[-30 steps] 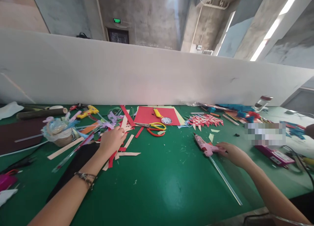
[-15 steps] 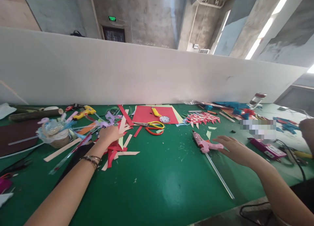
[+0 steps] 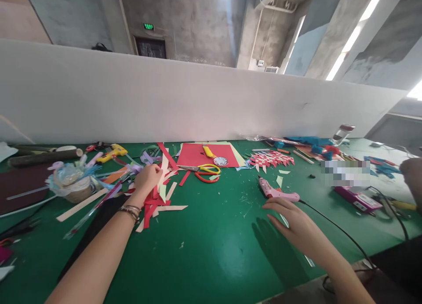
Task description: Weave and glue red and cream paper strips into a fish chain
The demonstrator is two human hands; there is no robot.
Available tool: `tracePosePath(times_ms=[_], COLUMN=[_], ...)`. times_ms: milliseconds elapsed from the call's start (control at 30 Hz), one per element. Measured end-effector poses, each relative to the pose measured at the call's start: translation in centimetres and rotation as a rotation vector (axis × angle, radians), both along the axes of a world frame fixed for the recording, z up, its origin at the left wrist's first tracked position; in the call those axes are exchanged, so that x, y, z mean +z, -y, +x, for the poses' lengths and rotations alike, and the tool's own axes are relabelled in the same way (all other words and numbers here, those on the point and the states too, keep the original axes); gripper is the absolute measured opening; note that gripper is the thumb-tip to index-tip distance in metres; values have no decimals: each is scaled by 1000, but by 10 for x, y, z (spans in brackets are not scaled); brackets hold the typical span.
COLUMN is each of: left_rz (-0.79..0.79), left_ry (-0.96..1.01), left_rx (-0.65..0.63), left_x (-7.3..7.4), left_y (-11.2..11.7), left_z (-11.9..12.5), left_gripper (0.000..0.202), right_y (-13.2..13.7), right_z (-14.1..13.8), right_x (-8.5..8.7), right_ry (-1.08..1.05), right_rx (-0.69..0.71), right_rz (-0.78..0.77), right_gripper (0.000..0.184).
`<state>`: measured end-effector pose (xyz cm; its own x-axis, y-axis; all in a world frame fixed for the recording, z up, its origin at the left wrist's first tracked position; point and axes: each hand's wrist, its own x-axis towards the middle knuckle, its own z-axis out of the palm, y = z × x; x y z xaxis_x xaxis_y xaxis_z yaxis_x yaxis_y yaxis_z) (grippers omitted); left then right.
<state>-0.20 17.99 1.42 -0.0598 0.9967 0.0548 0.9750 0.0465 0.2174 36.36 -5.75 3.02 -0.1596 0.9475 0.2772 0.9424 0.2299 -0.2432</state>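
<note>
My left hand (image 3: 149, 180) is closed on a pale pink paper strip (image 3: 163, 168), which stands up from a pile of strips. Red paper strips (image 3: 153, 207) and more pale ones lie loose just below that hand. On the right, my right hand (image 3: 293, 217) is open over the table, fingers stretched to the left. It hangs near a pink hot glue gun (image 3: 275, 192) lying on its side and partly covers the clear glue stick (image 3: 309, 261) behind it. Whether it touches the gun I cannot tell.
Scissors (image 3: 214, 168) lie before red paper sheets (image 3: 194, 152) with a yellow utility knife (image 3: 208, 152) on top. Woven red-and-white paper pieces (image 3: 270, 159) sit to their right. A yellow glue gun (image 3: 114, 152) is at left. Another person's hand (image 3: 412, 176) shows at the right edge.
My left hand has lifted slightly, raising a pale strip from the pile. My right hand has moved left and toward me, off the glue gun's handle, and the gun's black cord now shows.
</note>
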Motion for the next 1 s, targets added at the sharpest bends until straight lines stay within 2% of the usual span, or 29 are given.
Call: tracePosePath(times_ms=[167, 300, 400, 467, 633, 733, 833, 933, 1000], left_rz=[-54, 59, 216, 290, 403, 485, 465, 411, 525], left_ry=[77, 44, -28, -76, -159, -271, -415, -588, -611], left_rx=[-56, -5, 35, 13, -54, -180, -463, -781, -953], left_x=[24, 53, 76, 89, 109, 114, 108, 87, 68], left_y=[-14, -16, -8, -1, 21, 36, 57, 85, 106], left_z=[-9, -10, -5, 2, 23, 34, 44, 54, 59], left_gripper=[31, 22, 26, 29, 34, 35, 31, 24, 25], right_y=[-2, -5, -6, -8, -15, -21, -27, -30, -30], right_z=[-12, -11, -10, -12, -23, -30, -36, -46, -56], right_x=[-3, -6, -8, -9, -4, 2, 8, 10, 10], right_ry=[-58, -74, -76, -73, -61, -31, -12, -78, -111], right_rx=[22, 18, 22, 34, 65, 97, 140, 162, 196], right_rz=[-135, -207, -209, -207, -198, -193, -189, -37, 97], right_gripper=[25, 25, 25, 26, 25, 23, 24, 27, 29])
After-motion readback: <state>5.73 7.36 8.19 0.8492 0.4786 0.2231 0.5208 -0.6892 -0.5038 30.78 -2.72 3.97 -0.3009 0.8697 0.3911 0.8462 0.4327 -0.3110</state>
